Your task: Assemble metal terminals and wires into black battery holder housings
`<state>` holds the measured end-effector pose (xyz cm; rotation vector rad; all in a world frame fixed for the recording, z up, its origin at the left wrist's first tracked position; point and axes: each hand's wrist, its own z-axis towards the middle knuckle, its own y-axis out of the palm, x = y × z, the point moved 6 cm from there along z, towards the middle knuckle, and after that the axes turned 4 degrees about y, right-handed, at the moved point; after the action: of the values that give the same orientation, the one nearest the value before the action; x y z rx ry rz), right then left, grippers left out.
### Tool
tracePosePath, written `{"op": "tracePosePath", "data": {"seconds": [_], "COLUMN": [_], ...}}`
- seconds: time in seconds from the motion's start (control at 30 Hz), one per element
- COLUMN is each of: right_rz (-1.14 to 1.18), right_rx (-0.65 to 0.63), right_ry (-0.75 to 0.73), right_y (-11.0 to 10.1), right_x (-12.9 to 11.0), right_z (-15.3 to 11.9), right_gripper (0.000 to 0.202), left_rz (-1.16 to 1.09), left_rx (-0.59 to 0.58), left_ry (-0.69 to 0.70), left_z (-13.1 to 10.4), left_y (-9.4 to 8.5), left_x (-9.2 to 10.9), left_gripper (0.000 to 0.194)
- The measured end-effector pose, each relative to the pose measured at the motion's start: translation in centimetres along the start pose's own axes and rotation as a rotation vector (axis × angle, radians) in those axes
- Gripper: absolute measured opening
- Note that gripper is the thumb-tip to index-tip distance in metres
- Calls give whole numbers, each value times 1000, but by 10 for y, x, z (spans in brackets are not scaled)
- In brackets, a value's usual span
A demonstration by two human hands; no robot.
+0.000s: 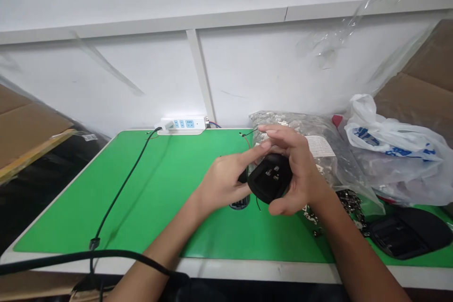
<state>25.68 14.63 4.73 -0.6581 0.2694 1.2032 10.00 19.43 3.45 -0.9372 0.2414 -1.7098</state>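
Note:
A black rounded plastic housing (269, 178) is held up over the green mat, with small metal parts inside its recess. My right hand (295, 170) grips it from the right, thumb below and fingers above. My left hand (230, 179) is closed at its left side, fingers and thumb around a dark piece mostly hidden behind the housing. Thin wires stick out above and below the hands. Under my left hand, a round black part (240, 203) lies on the green mat (170, 188).
A white power strip (184, 123) with a plugged black cable (123, 184) sits at the back edge. On the right are a clear bag of metal parts (329, 165), a white plastic bag (399, 151), loose metal pieces (350, 205) and a black plastic shell (410, 233). Cardboard stands at both sides.

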Motion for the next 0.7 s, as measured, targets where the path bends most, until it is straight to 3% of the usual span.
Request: {"op": "tracePosePath", "data": {"seconds": [0.07, 0.2, 0.33, 0.4, 0.53, 0.6, 0.7], "right_rz": [-101, -271, -434, -512, -634, -671, -765], "right_rx": [-15, -3, -26, -76, -153, -165, -138], "right_ry": [-22, -58, -106, -111, -124, -140, -104], "right_y": [-5, -17, -14, -7, 8, 11, 5], "right_x": [2, 1, 0, 2, 3, 0, -13], "right_z": [0, 1, -1, -2, 2, 7, 11], "right_gripper": [116, 111, 102, 99, 99, 97, 87], "left_rz": [-2, -44, -506, -741, -800, -760, -785], "left_rx": [-39, -1, 16, -58, -267, -261, -126], "left_ry": [-97, -375, -632, -727, -792, -791, -793], "left_z": [0, 1, 0, -2, -9, -10, -8], "left_y": [-8, -18, -3, 9, 19, 19, 17], "left_x": [-10, -30, -46, -46, -41, -43, -48], "left_gripper": [69, 33, 48, 59, 71, 66, 61]}}
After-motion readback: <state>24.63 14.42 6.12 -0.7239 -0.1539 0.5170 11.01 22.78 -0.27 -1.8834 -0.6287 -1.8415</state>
